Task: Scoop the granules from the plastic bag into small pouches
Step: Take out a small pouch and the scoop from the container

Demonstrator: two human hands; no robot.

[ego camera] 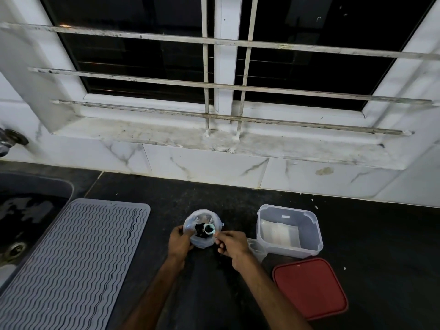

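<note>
Holding the plastic bag (202,215) open on the dark desk (238,198), the left grip (179,241) is clamped on its left rim; the right grip (232,245) pinches a pale green scoop (210,228), its bowl over the dark granules (199,231) inside. A clear tub (309,246) stands just right.

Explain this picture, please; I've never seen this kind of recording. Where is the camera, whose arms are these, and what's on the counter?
No machine here. One camera, worn on a person's head, looks down, so both arms are that person's own. The left hand grips the rim of a clear plastic bag holding dark granules. The right hand pinches a small pale scoop, its bowl apparently full, over the bag's mouth. On the black counter lie a grey ribbed mat at left, an open clear container with something white inside at right, and a red lid nearer the person. A sink sits far left.
</note>
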